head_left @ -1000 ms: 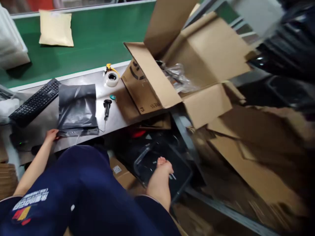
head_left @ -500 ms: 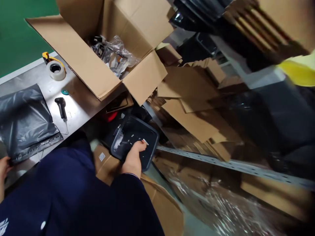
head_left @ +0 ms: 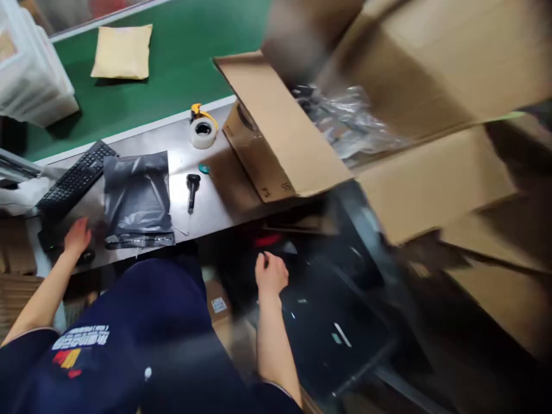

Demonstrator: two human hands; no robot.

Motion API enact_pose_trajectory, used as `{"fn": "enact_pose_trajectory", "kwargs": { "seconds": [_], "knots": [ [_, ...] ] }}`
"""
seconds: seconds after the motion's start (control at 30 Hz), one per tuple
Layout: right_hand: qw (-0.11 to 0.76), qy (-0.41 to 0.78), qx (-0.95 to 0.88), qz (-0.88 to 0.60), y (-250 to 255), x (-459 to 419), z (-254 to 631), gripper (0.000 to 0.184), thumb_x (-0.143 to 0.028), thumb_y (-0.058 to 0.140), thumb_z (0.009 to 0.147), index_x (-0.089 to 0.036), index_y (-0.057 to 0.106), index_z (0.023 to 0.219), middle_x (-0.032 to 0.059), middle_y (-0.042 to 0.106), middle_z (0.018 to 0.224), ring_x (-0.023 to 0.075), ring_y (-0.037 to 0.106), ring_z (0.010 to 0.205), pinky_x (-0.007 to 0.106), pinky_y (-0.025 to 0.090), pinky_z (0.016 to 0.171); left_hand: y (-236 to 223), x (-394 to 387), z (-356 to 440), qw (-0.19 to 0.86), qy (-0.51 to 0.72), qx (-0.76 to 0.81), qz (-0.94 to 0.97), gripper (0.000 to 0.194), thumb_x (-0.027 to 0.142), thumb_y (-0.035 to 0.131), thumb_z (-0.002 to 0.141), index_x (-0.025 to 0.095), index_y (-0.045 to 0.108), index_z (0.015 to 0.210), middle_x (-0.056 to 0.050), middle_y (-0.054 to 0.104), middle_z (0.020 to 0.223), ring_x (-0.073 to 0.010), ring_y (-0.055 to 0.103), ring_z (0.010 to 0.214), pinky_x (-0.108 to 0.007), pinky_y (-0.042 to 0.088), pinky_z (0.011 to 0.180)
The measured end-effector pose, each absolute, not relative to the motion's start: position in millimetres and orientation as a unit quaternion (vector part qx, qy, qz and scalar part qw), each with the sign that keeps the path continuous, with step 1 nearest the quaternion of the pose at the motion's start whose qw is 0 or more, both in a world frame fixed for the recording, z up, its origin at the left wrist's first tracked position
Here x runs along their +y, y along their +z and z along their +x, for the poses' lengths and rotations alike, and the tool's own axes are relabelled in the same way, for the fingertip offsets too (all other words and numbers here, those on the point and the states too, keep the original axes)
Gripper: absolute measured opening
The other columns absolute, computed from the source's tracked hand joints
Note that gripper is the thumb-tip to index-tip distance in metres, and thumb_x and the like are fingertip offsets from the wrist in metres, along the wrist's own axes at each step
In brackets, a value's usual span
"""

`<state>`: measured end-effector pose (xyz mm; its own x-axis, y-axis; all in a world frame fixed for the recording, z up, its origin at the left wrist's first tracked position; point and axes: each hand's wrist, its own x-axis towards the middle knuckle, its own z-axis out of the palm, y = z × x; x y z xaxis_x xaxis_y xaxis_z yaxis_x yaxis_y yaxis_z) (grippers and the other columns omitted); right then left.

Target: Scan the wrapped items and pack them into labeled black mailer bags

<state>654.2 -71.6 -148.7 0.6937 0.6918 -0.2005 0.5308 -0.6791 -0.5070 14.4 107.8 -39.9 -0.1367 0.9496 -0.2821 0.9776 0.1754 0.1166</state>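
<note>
My left hand (head_left: 77,237) hovers over the left end of the metal bench, fingers loosely apart and a little blurred. It holds nothing that I can see, and a black mouse (head_left: 87,256) lies just below it. Flat on the bench to its right is a dark grey plastic mailing bag (head_left: 137,195). My right hand (head_left: 271,273) is curled below the bench edge, beside and above a dark bin (head_left: 319,356); nothing shows in its fingers. Inside that bin lies a thin white strip (head_left: 342,334) among small scraps.
The bench holds a black keyboard (head_left: 77,175), a barcode scanner (head_left: 192,192), a tape dispenser (head_left: 202,132) and an open carton (head_left: 297,138) with clear plastic packaging (head_left: 349,123). A yellow padded envelope (head_left: 123,52) rests on the green surface behind. Flat cardboard (head_left: 500,287) fills the right.
My right hand has let go of a white strip and drawn back from the bin toward the bench. My left hand has left the mailing bag's edge. The view has swung left.
</note>
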Motion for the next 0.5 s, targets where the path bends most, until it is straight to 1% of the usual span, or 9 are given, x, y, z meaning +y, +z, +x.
{"fn": "enact_pose_trajectory", "kwargs": {
  "seconds": [0.03,0.07,0.13,0.2,0.23,0.3,0.4,0.5],
  "knots": [
    [0.232,0.215,-0.459,-0.83,-148,-41,627,0.031,-0.035,0.054,0.096,-0.019,0.073,0.112,0.0203,0.073,0.125,0.0345,0.065,0.127,0.057,0.045,0.118,-42,114,8,0.139,-0.055,0.707,0.691,0.056,0.02,0.051,0.091,0.007,0.056,0.145,-0.025,0.056,0.157,-0.0389,0.051,0.148,-0.053,0.041,0.122],
    [0.246,0.243,-0.568,-0.747,-146,-11,598,0.034,-0.032,0.053,0.096,-0.018,0.073,0.12,0.0204,0.071,0.132,0.0347,0.063,0.131,0.057,0.043,0.121,-46,120,2,0.142,-0.059,0.666,0.73,0.059,0.016,0.05,0.091,0.008,0.053,0.149,-0.023,0.05,0.163,-0.0361,0.044,0.154,-0.051,0.034,0.127],
    [0.249,0.3,-0.711,-0.585,-140,47,539,0.041,-0.021,0.052,0.093,-0.018,0.07,0.13,0.0182,0.067,0.144,0.0348,0.057,0.142,0.06,0.036,0.127,-58,134,-3,0.165,-0.07,0.579,0.795,0.061,0.011,0.046,0.093,0.012,0.053,0.153,-0.018,0.049,0.166,-0.031,0.039,0.158,-0.049,0.024,0.132],
    [0.235,0.333,-0.771,-0.489,-135,95,491,0.054,-0.01,0.052,0.087,-0.02,0.066,0.139,0.013,0.059,0.155,0.0325,0.049,0.151,0.059,0.029,0.132,-75,145,-3,0.196,-0.069,0.502,0.839,0.061,0.009,0.043,0.094,0.019,0.056,0.153,-0.014,0.051,0.165,-0.0278,0.04,0.158,-0.049,0.02,0.133],
    [0.217,0.336,-0.79,-0.464,-134,114,474,0.062,-0.006,0.052,0.084,-0.019,0.063,0.144,0.0109,0.054,0.161,0.0313,0.044,0.154,0.058,0.026,0.134,-85,150,-1,0.208,-0.067,0.462,0.86,0.062,0.009,0.041,0.095,0.021,0.056,0.154,-0.013,0.051,0.164,-0.0275,0.041,0.157,-0.049,0.02,0.132],
    [0.149,0.32,-0.83,-0.431,-134,140,453,0.074,-0.001,0.05,0.081,-0.018,0.055,0.152,0.0093,0.044,0.167,0.0296,0.036,0.159,0.056,0.022,0.135,-104,154,3,0.223,-0.062,0.408,0.883,0.063,0.01,0.038,0.097,0.024,0.054,0.156,-0.012,0.05,0.165,-0.0264,0.041,0.157,-0.048,0.02,0.132],
    [0.039,0.274,-0.882,-0.381,-139,153,447,0.081,-0.001,0.046,0.082,-0.014,0.04,0.162,0.0107,0.031,0.173,0.0289,0.026,0.163,0.058,0.017,0.136,-128,154,5,0.229,-0.068,0.374,0.896,0.064,0.013,0.042,0.095,0.023,0.051,0.158,-0.012,0.046,0.167,-0.0277,0.038,0.159,-0.047,0.017,0.133],
    [0.008,0.252,-0.903,-0.348,-146,151,454,0.086,-0.007,0.054,0.083,-0.016,0.032,0.166,0.0105,0.026,0.175,0.0293,0.022,0.164,0.057,0.015,0.136,-142,147,1,0.227,-0.081,0.367,0.899,0.069,0.012,0.05,0.09,0.026,0.051,0.158,-0.011,0.045,0.169,-0.0291,0.037,0.16,-0.049,0.014,0.134]
  ]
}}
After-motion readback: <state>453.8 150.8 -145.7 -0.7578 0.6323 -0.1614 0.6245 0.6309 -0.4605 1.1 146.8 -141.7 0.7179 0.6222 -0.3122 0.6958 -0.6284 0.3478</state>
